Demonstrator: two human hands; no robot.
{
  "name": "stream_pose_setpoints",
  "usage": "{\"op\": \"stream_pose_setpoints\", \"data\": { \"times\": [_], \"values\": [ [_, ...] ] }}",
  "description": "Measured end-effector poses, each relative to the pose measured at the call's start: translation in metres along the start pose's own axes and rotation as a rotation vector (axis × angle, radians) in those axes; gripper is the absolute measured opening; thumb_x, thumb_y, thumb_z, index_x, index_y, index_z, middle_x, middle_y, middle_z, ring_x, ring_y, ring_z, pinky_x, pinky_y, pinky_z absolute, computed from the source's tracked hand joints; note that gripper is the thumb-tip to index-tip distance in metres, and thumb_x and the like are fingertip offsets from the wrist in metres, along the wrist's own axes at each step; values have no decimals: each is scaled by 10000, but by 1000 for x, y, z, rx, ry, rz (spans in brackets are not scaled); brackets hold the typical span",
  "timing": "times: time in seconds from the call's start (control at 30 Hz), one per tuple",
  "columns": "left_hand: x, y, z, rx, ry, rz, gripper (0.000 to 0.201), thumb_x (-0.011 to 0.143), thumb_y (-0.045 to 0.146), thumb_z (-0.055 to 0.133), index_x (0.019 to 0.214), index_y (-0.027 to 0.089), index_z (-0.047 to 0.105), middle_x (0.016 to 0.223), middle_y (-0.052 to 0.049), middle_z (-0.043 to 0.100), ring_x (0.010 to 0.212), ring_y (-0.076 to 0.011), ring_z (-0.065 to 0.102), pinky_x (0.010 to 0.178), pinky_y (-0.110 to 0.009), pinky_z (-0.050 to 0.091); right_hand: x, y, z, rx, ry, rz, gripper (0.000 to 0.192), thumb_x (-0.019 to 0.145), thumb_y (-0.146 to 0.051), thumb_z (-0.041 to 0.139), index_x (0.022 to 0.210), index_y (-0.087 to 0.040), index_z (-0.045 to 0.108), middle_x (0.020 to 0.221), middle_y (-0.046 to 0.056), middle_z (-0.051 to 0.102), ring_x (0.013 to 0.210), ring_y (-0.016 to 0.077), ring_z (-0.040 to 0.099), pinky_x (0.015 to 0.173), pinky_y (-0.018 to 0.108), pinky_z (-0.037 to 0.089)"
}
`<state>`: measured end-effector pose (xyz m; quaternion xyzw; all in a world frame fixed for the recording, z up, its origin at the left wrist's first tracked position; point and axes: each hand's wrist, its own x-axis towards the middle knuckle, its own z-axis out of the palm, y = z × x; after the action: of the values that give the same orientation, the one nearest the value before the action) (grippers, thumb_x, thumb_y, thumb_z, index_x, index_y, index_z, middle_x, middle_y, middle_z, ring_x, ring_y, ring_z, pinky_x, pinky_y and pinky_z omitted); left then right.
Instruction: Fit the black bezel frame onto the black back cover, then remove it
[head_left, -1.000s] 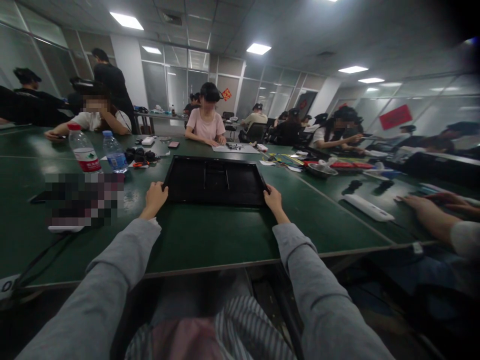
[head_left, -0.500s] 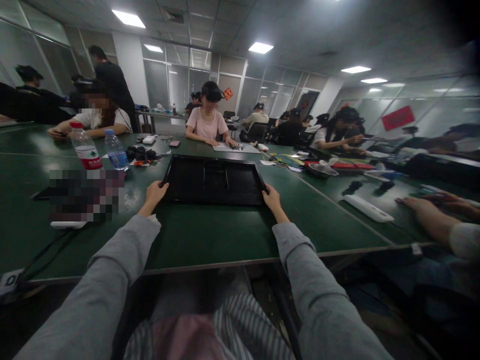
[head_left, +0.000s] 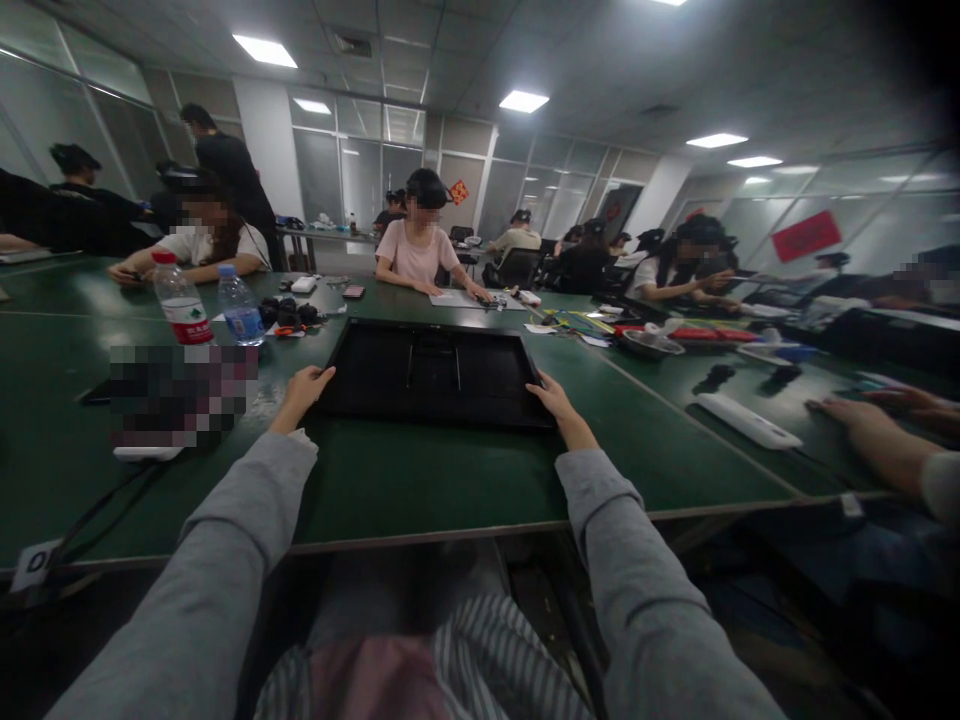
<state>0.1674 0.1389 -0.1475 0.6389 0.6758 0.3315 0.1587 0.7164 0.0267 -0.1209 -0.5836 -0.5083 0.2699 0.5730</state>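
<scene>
— Green tabletop (head_left: 420, 480) fills a busy office where other people sit working. What lies in the middle?

— One flat black panel (head_left: 435, 372), straight ahead on the tabletop.

— And the hands?

— The left hand (head_left: 301, 392) curls its fingers over the near left corner of the panel. The right hand (head_left: 559, 400) rests on the near right corner, fingers stretched along the edge; whether it truly grips is hard to tell.

— Anything unclear?

— A blurred patch (head_left: 184, 392) hides whatever sits left of the panel, near two water bottles (head_left: 210, 305). A neighbour's hand (head_left: 847, 415) lies flat at the far right.
</scene>
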Motion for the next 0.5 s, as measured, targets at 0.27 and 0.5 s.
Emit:
{"op": "stream_pose_setpoints", "data": {
  "times": [0.27, 0.5],
  "values": [
    [-3, 1, 8, -79, 88, 39, 458, 1020, 389, 508, 1326, 120, 717, 1331, -169, 741, 1235, -289, 691, 1061, -362, 494, 13, 20, -3, 57, 156, 61, 694, 658, -331, 766, 1337, -199, 704, 962, 41, 781, 913, 258, 733, 943, 500, 607],
    [-2, -1, 11, -154, 132, -15, 572, 1002, 279, 539, 1536, 80, 501, 1361, -203, 720, 1357, -293, 631, 1159, -422, 436, 19, 36, -19, -64, 525, 66, 674, 693, -224, 593, 1357, -115, 629, 1156, 105, 753, 1077, 250, 699, 1020, 457, 576]
  ]
}}
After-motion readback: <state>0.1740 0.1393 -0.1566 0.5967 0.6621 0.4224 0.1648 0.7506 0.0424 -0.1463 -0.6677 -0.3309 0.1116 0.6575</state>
